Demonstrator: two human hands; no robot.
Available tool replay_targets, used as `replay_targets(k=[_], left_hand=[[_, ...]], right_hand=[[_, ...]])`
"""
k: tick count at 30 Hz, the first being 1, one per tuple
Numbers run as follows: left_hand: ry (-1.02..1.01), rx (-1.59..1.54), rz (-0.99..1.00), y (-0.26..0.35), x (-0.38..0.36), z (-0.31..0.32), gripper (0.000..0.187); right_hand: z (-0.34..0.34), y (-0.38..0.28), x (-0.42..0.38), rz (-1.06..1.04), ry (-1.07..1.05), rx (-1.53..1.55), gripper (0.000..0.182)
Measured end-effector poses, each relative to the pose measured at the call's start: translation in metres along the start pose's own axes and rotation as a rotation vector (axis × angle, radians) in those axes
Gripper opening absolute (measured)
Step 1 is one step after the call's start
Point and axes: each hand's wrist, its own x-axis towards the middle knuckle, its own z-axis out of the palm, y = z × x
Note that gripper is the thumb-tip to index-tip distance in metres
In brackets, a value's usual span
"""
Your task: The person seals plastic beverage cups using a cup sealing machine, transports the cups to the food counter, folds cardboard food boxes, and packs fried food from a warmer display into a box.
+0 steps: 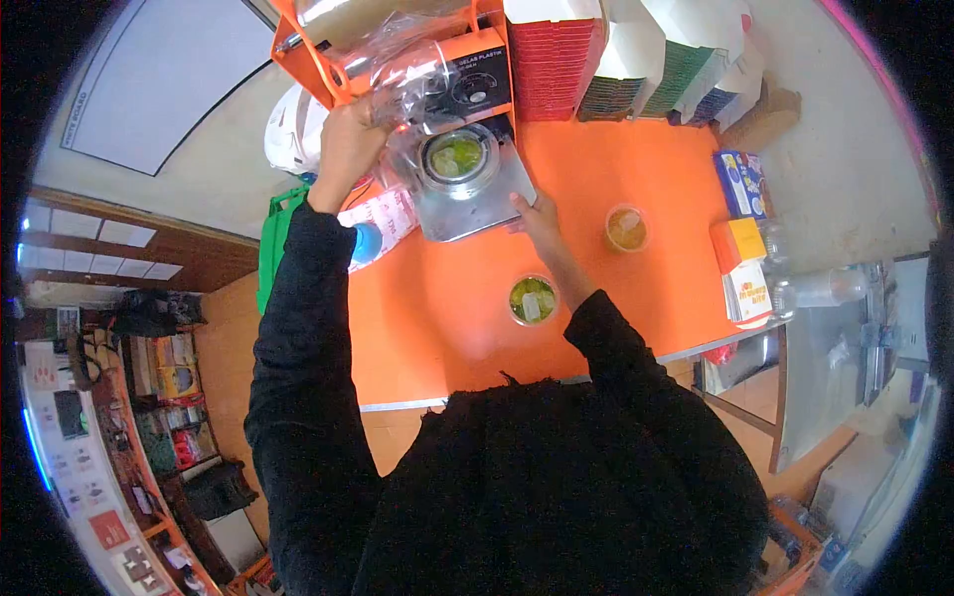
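Observation:
An orange cup sealing machine stands at the back of the orange table. In the round holder of its metal tray sits a cup with green contents. My left hand is at the machine's left side, closed on clear plastic film that hangs from the roll above; its fingertips are partly hidden. At the tray's right edge, my right hand grips the metal with the thumb on top. Nearer to me stands a second cup with green contents. Right of it is a cup with orange-brown contents.
Tall stacks of paper food boxes, red and green, line the back. Small boxes lie along the right edge. Left of the machine are a white helmet, a green crate and a blue round object.

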Motion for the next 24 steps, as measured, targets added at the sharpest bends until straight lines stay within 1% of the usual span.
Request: replay_targets(k=[2,3,5,6,8,9,12,14,15,17,18,20,21,23,24], left_hand=[[0.047,-0.144,0.024,-0.011,-0.002,0.0,0.024],[0.056,-0.181,0.005,-0.009,-0.004,0.013,0.024],[0.127,-0.089,0.154,-0.01,-0.002,0.008,0.022],[0.125,-0.083,0.148,-0.01,-0.001,0.005,0.022],[0.013,-0.007,0.018,-0.009,-0.001,0.002,0.023],[0.013,-0.005,0.01,-0.009,0.0,0.002,0.023],[0.032,0.004,-0.009,-0.018,0.001,0.004,0.023],[0.122,0.009,-0.008,-0.028,-0.003,0.009,0.02],[0.122,0.009,-0.019,-0.029,-0.008,0.008,0.02],[0.19,-0.044,-0.064,-0.029,-0.022,0.006,0.02],[0.192,-0.043,-0.075,-0.038,-0.031,0.009,0.02],[0.354,0.154,0.012,-0.076,-0.06,0.03,0.03],[0.353,0.155,0.003,-0.096,-0.074,0.046,0.03],[0.414,0.248,-0.25,-0.135,-0.106,0.081,0.046],[0.373,0.168,-0.192,-0.146,-0.115,0.087,0.055]], right_hand=[[0.008,-0.002,-0.005,-0.081,0.052,-0.051,0.027],[-0.01,-0.002,-0.005,-0.072,0.057,-0.093,0.027],[-0.009,0.005,-0.003,-0.047,0.027,-0.146,0.03],[-0.007,0.004,-0.006,-0.042,0.021,-0.144,0.03],[-0.007,0.003,-0.014,-0.037,0.037,-0.096,0.034],[-0.008,0.003,-0.018,-0.032,0.031,-0.097,0.034],[-0.01,-0.003,-0.024,-0.003,0.015,-0.088,0.039],[-0.008,-0.016,-0.028,0.077,0.016,-0.133,0.04],[-0.01,-0.019,-0.027,0.084,0.009,-0.138,0.04],[-0.017,-0.024,-0.023,0.185,-0.061,-0.283,0.04],[-0.02,-0.025,-0.022,0.191,-0.069,-0.289,0.04],[-0.024,-0.028,-0.022,-0.336,0.148,-1.159,0.037],[-0.018,-0.038,-0.022,-0.333,0.139,-1.163,0.037],[-0.003,-0.071,-0.026,-0.434,0.127,-1.026,0.04],[0.005,-0.077,-0.023,-0.43,0.117,-1.033,0.04]])
